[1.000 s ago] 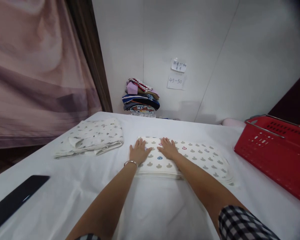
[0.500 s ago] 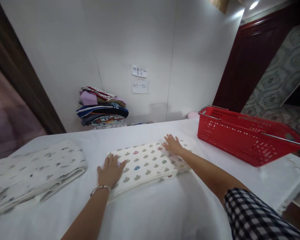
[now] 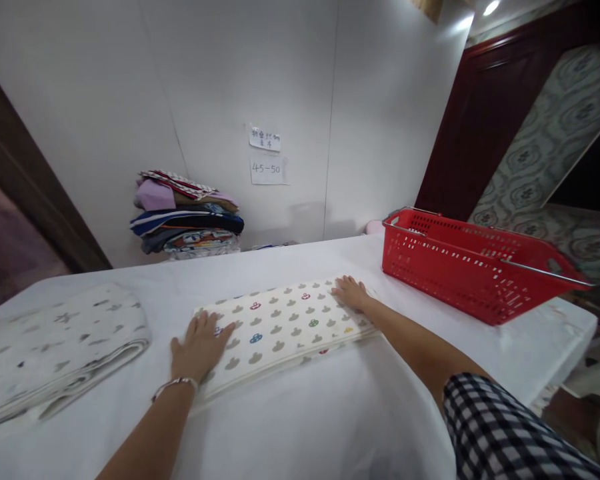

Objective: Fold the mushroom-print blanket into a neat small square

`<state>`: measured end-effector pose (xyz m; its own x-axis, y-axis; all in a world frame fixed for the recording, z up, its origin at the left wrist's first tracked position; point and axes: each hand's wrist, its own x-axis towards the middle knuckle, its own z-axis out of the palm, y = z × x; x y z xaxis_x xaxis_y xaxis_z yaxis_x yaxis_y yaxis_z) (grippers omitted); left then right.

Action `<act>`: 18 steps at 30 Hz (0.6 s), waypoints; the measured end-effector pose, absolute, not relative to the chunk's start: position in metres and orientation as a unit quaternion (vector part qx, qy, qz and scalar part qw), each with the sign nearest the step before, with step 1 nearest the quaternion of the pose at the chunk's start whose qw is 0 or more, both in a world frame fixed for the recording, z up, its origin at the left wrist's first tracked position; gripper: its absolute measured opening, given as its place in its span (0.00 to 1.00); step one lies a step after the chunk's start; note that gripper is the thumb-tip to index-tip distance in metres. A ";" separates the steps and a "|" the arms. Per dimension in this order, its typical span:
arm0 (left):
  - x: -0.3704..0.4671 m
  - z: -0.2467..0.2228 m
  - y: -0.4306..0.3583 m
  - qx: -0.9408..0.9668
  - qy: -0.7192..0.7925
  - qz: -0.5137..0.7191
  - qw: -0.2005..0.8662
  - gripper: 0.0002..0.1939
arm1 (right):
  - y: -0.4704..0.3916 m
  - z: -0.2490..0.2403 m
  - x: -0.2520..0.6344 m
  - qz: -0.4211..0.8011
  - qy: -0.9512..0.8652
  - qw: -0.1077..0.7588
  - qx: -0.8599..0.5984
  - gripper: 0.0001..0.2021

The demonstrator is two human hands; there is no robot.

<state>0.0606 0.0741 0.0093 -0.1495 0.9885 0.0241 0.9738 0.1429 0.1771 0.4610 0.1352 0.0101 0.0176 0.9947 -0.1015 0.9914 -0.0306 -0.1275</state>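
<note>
A folded white cloth [image 3: 280, 323] with grey mushroom-like prints and a few coloured ones lies in a long strip across the white-covered table. On its left end rests my left hand [image 3: 200, 350], palm down with fingers spread; a bracelet circles that wrist. My right hand [image 3: 353, 293] lies flat at the far right end of the same cloth, fingers apart. Neither hand grips anything. To the left sits a second folded white cloth [image 3: 65, 340] with small grey and dark prints, apart from my hands.
A red plastic basket [image 3: 445, 273] with metal handles stands on the table [image 3: 300, 427] at the right. Behind the table's far edge rises a stack of folded fabrics [image 3: 190, 217] against the wall. Two paper notes [image 3: 267, 171] are stuck there.
The view has turned slightly right, so everything sits further left. My right hand has slid outward to the right along the cloth, while my left hand stays on the left end.
</note>
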 end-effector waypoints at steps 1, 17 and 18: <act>0.060 0.009 0.074 0.649 0.755 0.073 0.049 0.36 | 0.136 0.010 0.465 0.073 -0.690 0.014 -0.720 0.30; 0.061 0.010 0.074 0.649 0.757 0.063 0.053 0.38 | 0.114 0.011 0.479 0.039 -0.707 0.020 -0.706 0.28; 0.061 0.010 0.074 0.650 0.756 0.064 0.052 0.37 | 0.106 0.007 0.478 0.036 -0.715 0.021 -0.698 0.29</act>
